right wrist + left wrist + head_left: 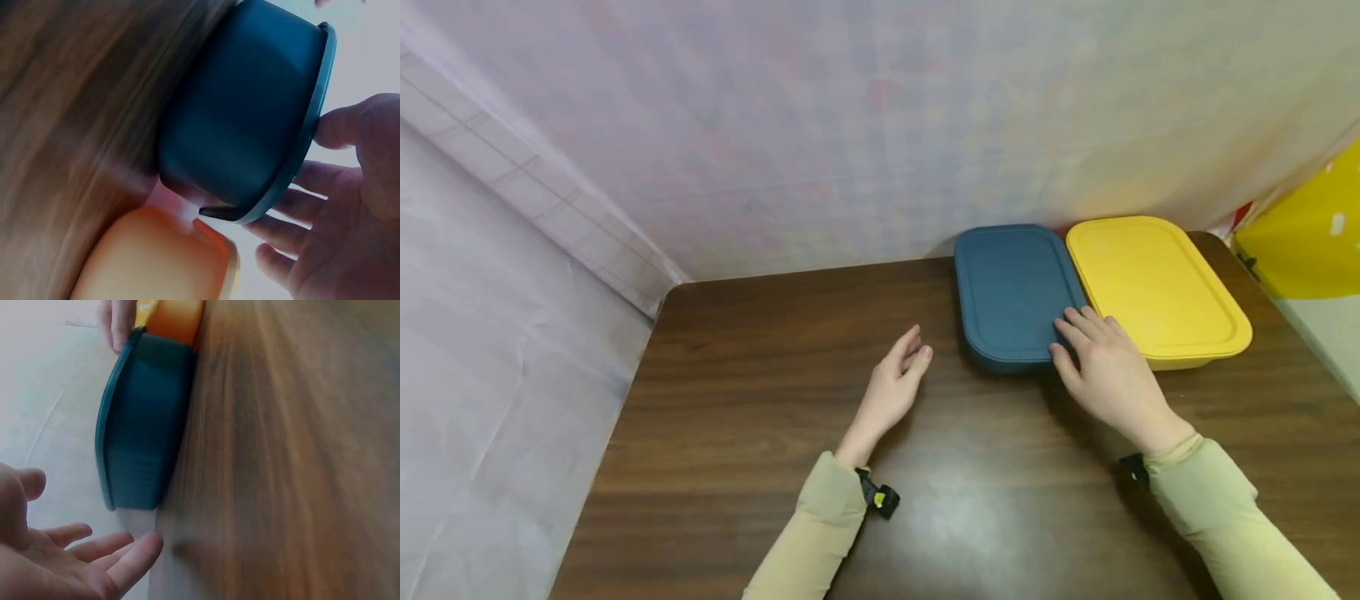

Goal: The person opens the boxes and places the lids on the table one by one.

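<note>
A dark blue lidded box (pixel 1018 292) sits at the back of the wooden table, side by side with a yellow lidded box (pixel 1157 287). My right hand (pixel 1108 367) is at the front right corner of the blue box. In the right wrist view its thumb and spread fingers (pixel 284 234) lie along the rim of the blue lid (pixel 322 87), not curled round it. My left hand (pixel 891 383) hovers to the left of the blue box, holding nothing. Its fingers are loosely extended in the left wrist view, apart from the near end of the box (pixel 147 425).
A pale checked curtain (pixel 820 150) hangs right behind the table (pixel 737 417). White sheeting (pixel 497 375) covers the left side. Beyond the table's right edge is a yellow patterned surface (pixel 1311 242). Both wrists carry small black camera bands (pixel 880 496).
</note>
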Action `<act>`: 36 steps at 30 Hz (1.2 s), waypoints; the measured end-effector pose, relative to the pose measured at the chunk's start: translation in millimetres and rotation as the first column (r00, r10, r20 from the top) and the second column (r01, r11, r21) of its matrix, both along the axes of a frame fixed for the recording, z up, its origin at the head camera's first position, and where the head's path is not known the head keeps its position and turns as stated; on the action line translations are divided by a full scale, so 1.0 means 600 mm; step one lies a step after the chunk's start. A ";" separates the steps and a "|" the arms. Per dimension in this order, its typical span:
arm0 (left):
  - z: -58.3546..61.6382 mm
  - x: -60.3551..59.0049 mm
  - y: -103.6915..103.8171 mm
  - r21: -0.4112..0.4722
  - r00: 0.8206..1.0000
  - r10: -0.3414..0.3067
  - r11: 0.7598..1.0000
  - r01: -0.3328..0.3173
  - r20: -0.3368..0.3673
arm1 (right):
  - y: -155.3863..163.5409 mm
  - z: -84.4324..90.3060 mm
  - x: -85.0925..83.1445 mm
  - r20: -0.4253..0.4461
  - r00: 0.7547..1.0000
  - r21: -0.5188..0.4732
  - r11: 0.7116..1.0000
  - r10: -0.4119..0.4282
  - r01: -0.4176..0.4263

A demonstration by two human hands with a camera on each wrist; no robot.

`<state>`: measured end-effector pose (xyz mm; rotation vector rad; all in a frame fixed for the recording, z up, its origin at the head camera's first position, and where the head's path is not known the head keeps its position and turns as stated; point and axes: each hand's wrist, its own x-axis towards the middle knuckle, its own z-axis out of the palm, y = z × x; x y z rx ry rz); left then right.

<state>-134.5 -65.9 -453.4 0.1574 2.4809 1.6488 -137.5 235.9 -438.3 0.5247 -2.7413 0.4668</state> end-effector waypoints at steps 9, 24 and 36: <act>-0.002 -0.026 0.039 0.025 1.000 0.011 1.000 -0.011 0.014 | -0.018 0.002 0.005 0.042 0.999 -0.094 0.996 0.013 -0.009; -0.003 -0.035 0.061 0.026 0.998 0.064 0.998 -0.064 0.003 | -0.043 -0.002 0.005 0.191 0.978 -0.352 0.924 -0.087 0.151; 0.004 0.013 0.020 0.039 0.988 0.152 0.987 -0.153 0.029 | -0.051 0.004 0.010 0.301 0.953 -0.465 0.870 -0.019 0.164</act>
